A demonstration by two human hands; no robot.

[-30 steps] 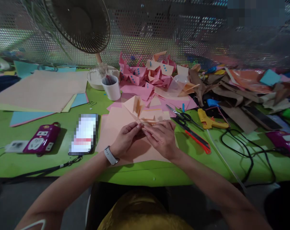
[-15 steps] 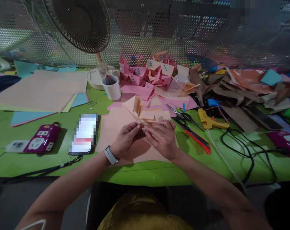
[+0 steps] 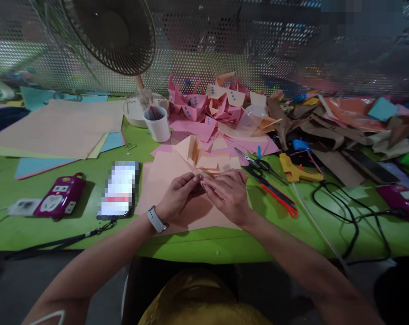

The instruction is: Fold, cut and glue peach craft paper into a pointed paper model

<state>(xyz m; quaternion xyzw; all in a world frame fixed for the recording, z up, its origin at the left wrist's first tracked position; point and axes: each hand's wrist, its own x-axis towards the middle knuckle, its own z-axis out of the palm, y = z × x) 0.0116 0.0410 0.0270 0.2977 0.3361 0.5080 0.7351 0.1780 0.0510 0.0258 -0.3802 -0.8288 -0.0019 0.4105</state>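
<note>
"As we look down on the green surface (image 3: pixel 207 246), where is the folded peach paper piece (image 3: pixel 184 148)?"

"Just beyond our fingertips, over the flat peach sheet (image 3: pixel 158 176), its fan of creased layers pointing away from us. Whether the flatter flaps (image 3: pixel 209 161) to its right belong to the same piece, we cannot tell."

"And our hands?"

"Our left hand (image 3: pixel 179 192), a grey-banded watch (image 3: pixel 157 220) at the wrist, pinches the near end between thumb and curled fingers. Our right hand (image 3: pixel 228 194) meets it there, thumb and fingertips drawn together on the paper, other fingers bent over the top. The fingers hide the exact contact."

"How should we expect it to handle?"

"We judge it very light, stiff enough along the folds to hold its shape, yet soft between them. A hard squeeze would likely crush the raised layers or print a stray crease; a sharp tug could tear a corner. The matte face should give our fingertips good grip."

"Where do we take hold, then?"

"At the near end, where several layers seem to stack, leaving the fan free."

"What lies close by?"

"Scissors (image 3: pixel 244 155), a red cutter knife (image 3: pixel 280 198) and a yellow glue gun (image 3: pixel 297 172) to our right, all apart from our hands; pink folded pieces (image 3: pixel 192 106) with blue dots, beyond."
</note>
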